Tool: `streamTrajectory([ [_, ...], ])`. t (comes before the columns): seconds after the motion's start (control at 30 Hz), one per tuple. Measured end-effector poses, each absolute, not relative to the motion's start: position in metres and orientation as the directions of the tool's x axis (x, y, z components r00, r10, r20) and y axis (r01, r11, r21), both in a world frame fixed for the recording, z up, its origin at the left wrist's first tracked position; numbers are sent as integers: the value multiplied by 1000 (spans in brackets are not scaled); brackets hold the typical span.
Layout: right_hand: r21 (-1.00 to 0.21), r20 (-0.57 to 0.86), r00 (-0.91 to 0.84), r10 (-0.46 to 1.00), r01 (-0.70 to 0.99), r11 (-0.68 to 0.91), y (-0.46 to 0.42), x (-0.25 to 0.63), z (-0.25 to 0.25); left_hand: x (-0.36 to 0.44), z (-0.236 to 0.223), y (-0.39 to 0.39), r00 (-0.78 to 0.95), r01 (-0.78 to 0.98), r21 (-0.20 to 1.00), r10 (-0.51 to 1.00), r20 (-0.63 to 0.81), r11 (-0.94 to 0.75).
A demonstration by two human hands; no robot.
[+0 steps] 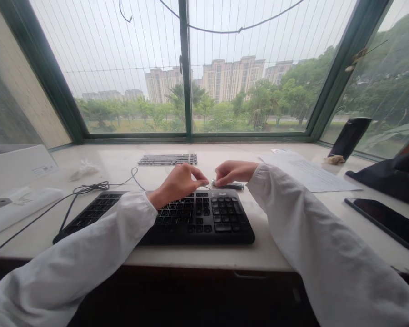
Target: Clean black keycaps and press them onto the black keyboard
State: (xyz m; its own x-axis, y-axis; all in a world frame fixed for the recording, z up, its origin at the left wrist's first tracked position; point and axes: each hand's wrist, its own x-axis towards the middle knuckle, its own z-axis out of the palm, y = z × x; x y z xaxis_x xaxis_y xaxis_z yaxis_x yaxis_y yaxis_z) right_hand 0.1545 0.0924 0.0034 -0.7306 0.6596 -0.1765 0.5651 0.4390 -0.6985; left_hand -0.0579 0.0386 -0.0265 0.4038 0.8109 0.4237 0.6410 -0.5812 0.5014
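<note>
Evidently, both hands are working at something small above the back edge of the black keyboard (180,222), which is lying flat on the bench (221,260). A thin strand (207,187) is showing at the tip of the left hand (179,182), and a small dark tool (236,186) with a silvery end is lying by the right hand (236,172), just behind the number pad. Fine handling like this is probably calling for a light, steady pinch: pulling hard is risking a bent strand, and letting it dip is risking a snag among the keys, many of which are appearing uncapped. Bracing the sides of both hands is likely giving better control.

As for pose, the left forearm is slanting across the keyboard from the lower left, its thumb and forefinger meeting around the strand. The right forearm is reaching in from the lower right, wrist bending so that the hand is pointing inward. Its fingers are curling narrowly at the silvery end; whether they are gripping it, I cannot tell. The fingertips are facing each other, near but apart. Beyond them, a block of loose keycaps (168,159) is lying toward the window.
</note>
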Motion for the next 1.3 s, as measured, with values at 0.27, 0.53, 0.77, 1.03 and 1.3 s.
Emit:
streamTrajectory([
  [0.27,-492,-235,-721,652,666,560,80,136,-2,-67,-28,44,383,763,272,750,539,-586],
  [0.53,-380,-288,-675,679,731,566,85,148,0,-76,-25,48,406,778,211,729,551,-592],
  [0.77,-349,-391,-628,673,778,523,87,159,5,-74,-23,43,473,756,172,708,525,-632],
  [1.03,-250,-476,-482,735,876,413,87,174,10,-72,-21,42,546,711,154,677,493,-686],
  [1.3,-182,-443,-437,783,899,399,84,176,13,-67,-17,34,743,586,43,557,371,-809],
])
